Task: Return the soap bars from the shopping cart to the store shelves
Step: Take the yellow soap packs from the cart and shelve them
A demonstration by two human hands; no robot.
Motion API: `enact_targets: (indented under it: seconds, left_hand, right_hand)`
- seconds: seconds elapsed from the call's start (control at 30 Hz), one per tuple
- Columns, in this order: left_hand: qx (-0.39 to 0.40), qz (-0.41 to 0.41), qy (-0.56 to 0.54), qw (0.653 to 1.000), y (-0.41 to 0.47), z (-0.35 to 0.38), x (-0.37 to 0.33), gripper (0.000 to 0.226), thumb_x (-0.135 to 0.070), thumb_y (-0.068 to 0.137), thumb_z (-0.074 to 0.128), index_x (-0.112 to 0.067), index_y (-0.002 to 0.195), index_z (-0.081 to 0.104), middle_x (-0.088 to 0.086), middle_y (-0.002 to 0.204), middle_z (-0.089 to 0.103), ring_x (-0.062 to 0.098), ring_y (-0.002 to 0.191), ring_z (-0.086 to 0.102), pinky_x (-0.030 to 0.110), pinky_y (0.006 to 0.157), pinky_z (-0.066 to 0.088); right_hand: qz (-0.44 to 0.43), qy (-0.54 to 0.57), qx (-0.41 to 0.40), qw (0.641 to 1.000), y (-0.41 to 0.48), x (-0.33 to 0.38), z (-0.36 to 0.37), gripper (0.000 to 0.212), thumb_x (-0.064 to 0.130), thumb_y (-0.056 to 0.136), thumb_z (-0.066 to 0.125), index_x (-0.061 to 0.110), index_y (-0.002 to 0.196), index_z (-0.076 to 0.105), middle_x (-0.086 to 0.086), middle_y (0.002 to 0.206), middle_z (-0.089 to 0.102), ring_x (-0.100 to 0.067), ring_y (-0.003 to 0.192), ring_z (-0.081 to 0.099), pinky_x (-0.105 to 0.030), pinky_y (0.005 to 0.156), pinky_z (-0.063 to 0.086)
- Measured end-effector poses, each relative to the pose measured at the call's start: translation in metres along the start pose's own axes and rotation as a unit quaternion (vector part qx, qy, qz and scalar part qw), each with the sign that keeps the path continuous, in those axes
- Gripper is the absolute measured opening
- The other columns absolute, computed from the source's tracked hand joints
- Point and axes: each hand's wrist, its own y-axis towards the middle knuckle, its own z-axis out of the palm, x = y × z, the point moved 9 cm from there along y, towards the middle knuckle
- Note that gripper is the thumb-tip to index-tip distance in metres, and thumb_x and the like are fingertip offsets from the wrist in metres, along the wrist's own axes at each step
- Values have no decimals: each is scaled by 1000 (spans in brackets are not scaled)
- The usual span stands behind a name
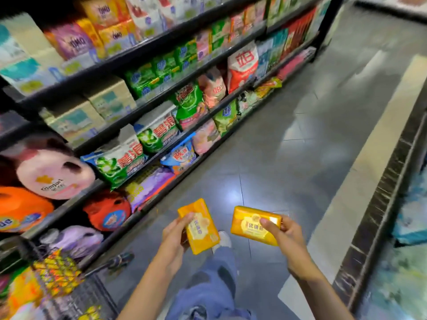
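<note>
Over the grey tiled floor [300, 135] of the aisle, the left hand [174, 236] is gripping one yellow soap bar [203, 229], thumb across its label. The right hand [285, 236] is pinching a second soap bar [249, 225] by its end. Both bars are facing label-up, probably for matching to a shelf spot. The shopping cart [76, 294] is standing at lower left, against the shelves [161, 40], whose edges detergent bags [120, 160] are crowding.

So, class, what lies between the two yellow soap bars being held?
Only bare floor, in the head view, separates the left bar from the right bar.
</note>
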Motion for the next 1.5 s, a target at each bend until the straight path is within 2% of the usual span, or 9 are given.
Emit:
enact_targets:
  seconds: [0.4,0.57,0.73,0.9,1.03,1.1,1.2,1.3,1.5]
  left_hand:
    - [-82,122,-83,986,90,57,-174,12,-18,87,59,-12,95,64,2,76,74,11,65,70,35,78,51]
    - [-130,192,-136,963,89,40,-269,47,-29,64,68,-8,106,65,12,97,72,23,86,69,43,78,55]
    - [-175,295,-136,930,70,18,-371,35,-32,61,65,-14,91,65,3,77,73,14,67,70,35,63,57]
    - [-200,409,-66,888,21,11,-482,30,-29,63,73,-18,89,63,-3,73,73,10,65,69,33,63,57]
    - [-246,470,2,848,-23,4,-558,29,-33,64,72,-19,87,62,-5,70,72,9,63,68,31,64,56]
    - [-261,503,37,823,-44,2,-592,17,-30,72,65,-18,84,61,-5,66,71,7,59,67,25,56,55]
    - [-302,520,127,789,-69,-4,-634,10,-18,84,63,-18,94,65,-4,71,72,6,59,67,21,51,53]
    - [-323,512,214,767,-84,-15,-663,22,-19,84,65,-19,106,64,-4,82,71,4,65,68,18,54,53]
    - [-293,497,333,746,-80,-45,-699,37,-29,74,70,-21,110,67,-14,80,72,1,74,67,18,66,54]
  right_hand:
    - [-69,-11,197,978,172,193,128,8,3,83,66,6,90,63,2,70,70,-7,62,67,-13,53,48]
    - [-117,-17,295,948,207,280,218,11,10,82,68,9,92,66,3,74,73,-8,68,69,-17,56,53]
    - [-172,-23,400,900,209,369,312,16,19,80,68,12,94,66,-2,86,73,-13,78,70,-22,68,56]
    - [-224,-25,487,844,184,460,386,26,34,69,70,18,90,67,0,88,74,-16,86,69,-29,80,52]
    - [-277,-14,527,803,156,525,428,14,27,79,69,17,88,66,2,82,72,-10,75,69,-23,63,55]
    - [-292,-23,540,789,143,547,447,23,35,73,71,20,90,66,4,84,73,-11,80,69,-28,72,54]
    - [-329,-38,544,771,127,575,470,12,36,79,69,26,85,65,7,87,72,-12,88,68,-32,85,50]
    - [-333,-44,556,760,115,588,491,8,32,83,66,26,87,63,6,87,72,-9,82,68,-26,78,51]
    - [-324,-41,543,774,111,595,522,8,29,84,66,23,89,65,10,75,73,-5,73,70,-22,71,54]
